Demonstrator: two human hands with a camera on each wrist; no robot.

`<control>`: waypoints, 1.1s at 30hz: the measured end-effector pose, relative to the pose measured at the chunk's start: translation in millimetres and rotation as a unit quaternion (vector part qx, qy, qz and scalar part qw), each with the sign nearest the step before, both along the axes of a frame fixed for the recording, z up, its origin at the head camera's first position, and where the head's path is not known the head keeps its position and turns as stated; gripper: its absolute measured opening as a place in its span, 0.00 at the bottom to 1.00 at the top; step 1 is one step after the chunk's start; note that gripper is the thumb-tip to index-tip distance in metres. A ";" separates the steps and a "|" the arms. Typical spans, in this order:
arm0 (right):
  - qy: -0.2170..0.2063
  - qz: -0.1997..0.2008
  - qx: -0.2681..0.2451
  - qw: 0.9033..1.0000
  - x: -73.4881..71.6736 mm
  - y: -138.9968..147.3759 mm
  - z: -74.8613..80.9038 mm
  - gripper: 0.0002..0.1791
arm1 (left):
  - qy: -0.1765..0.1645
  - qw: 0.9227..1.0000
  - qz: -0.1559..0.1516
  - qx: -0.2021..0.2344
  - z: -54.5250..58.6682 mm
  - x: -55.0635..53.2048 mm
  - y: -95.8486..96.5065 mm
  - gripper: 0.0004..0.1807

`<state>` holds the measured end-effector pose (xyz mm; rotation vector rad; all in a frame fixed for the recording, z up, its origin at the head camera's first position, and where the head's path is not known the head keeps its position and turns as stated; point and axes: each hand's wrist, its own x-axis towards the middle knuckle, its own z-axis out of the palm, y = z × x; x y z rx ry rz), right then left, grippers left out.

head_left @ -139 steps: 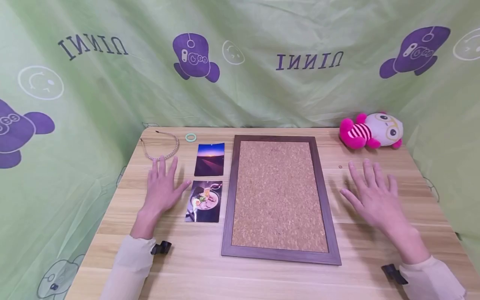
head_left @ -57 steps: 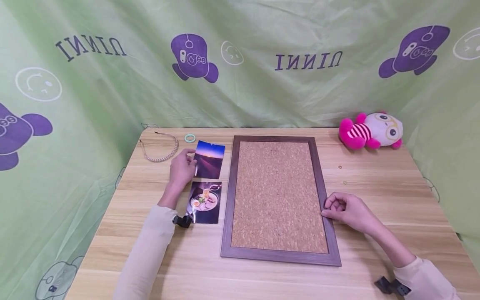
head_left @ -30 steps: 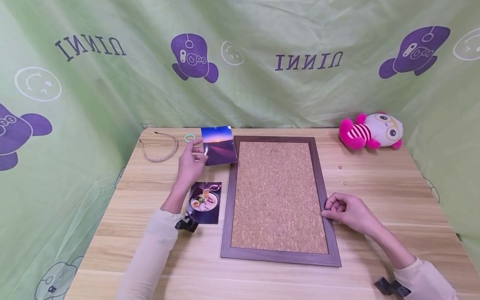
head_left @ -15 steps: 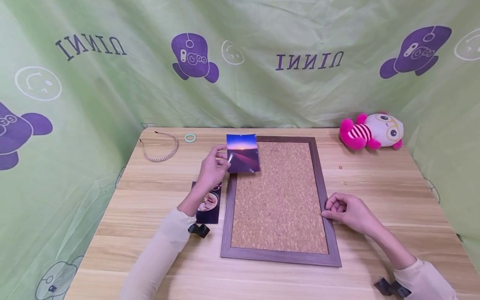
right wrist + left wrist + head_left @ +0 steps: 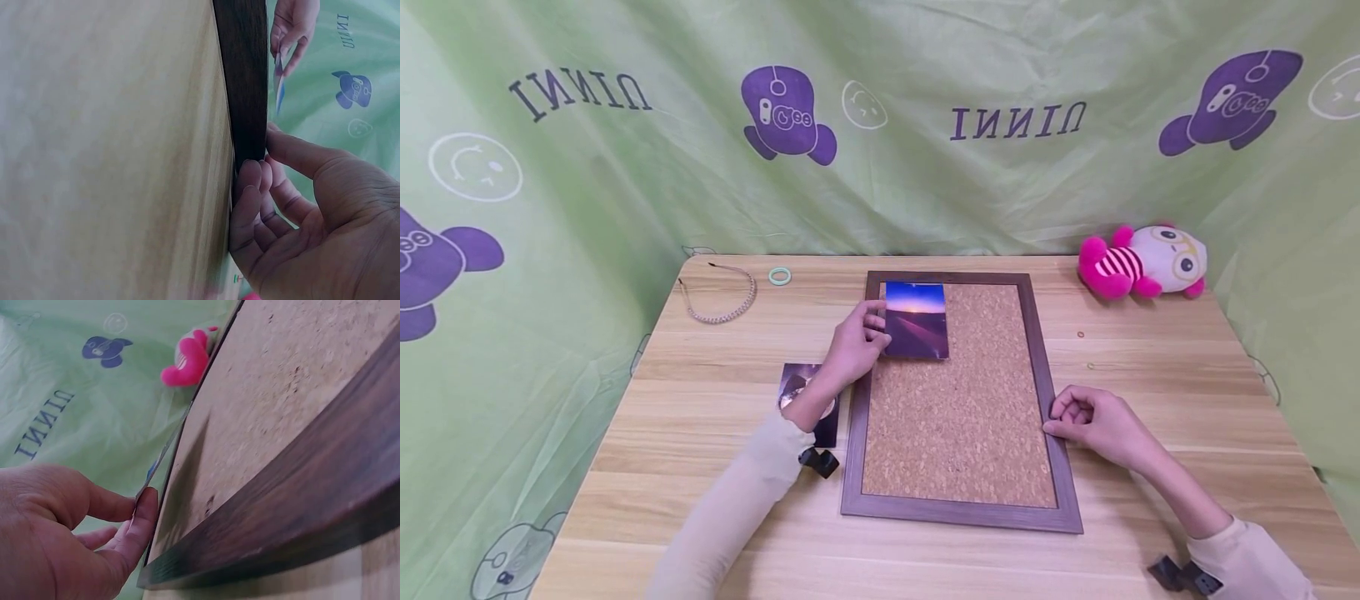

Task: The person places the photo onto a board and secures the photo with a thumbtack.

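Note:
My left hand (image 5: 853,343) pinches the left edge of a sunset photo (image 5: 917,323) between thumb and fingers. The photo is over the upper left part of a cork board (image 5: 958,433) with a dark wooden frame. In the left wrist view the photo (image 5: 164,453) appears edge-on, tilted just off the cork, its shadow below. My right hand (image 5: 1101,427) grips the frame's right side; in the right wrist view its thumb lies on the frame (image 5: 245,75) and its fingers curl against the side. A ramen photo (image 5: 826,429) lies left of the board, partly hidden by my left forearm.
A beaded headband (image 5: 722,318) and a mint-green ring-shaped band (image 5: 780,276) lie at the back left. A pink plush toy (image 5: 1138,262) rests at the back right. Two tiny rings, one the reddish ring (image 5: 1081,334), lie right of the board. Green printed cloth (image 5: 910,192) surrounds the table.
My left hand has picked up the sunset photo from the table and carried it right, over the cork board. Earlier, my right hand moved from open above the table to the frame's right side.

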<state>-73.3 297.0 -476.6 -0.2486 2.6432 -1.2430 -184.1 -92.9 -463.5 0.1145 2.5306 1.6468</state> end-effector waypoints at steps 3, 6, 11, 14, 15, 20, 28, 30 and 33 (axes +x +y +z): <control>0.000 0.001 -0.001 1.000 -0.2 0.1 -0.5 0.12 | -0.004 1.000 -0.012 -0.003 -2.5 0.6 4.9 0.30; 0.000 0.002 -0.003 1.000 -0.3 0.4 -1.1 0.12 | -0.006 1.000 -0.022 -0.006 -5.2 0.2 8.9 0.30; 0.003 0.001 -0.002 1.000 -0.3 0.5 -1.3 0.12 | -0.013 0.999 -0.036 -0.005 -8.7 -2.2 14.9 0.29; 0.003 0.001 -0.002 1.000 -0.4 0.4 -1.2 0.11 | -0.015 0.999 -0.043 -0.005 -9.9 -3.4 18.7 0.29; 0.003 0.002 -0.002 1.000 -0.3 0.4 -1.2 0.11 | -0.015 0.999 -0.044 -0.006 -10.1 -3.6 20.0 0.29; 0.002 0.002 -0.004 1.000 -0.4 0.5 -1.5 0.12 | -0.010 0.999 -0.051 -0.010 -10.9 -3.3 25.9 0.28; 0.006 0.001 -0.003 1.000 -0.6 1.0 -2.5 0.12 | -0.010 0.998 -0.059 -0.016 -7.3 -2.2 31.3 0.29; 0.006 0.001 -0.003 1.000 -0.5 0.9 -2.5 0.12 | -0.010 0.998 -0.061 -0.025 -6.9 -2.4 31.3 0.29; 0.006 0.001 -0.002 1.000 -0.6 0.5 -1.8 0.12 | -0.011 0.997 -0.062 -0.036 -5.9 -2.0 30.1 0.30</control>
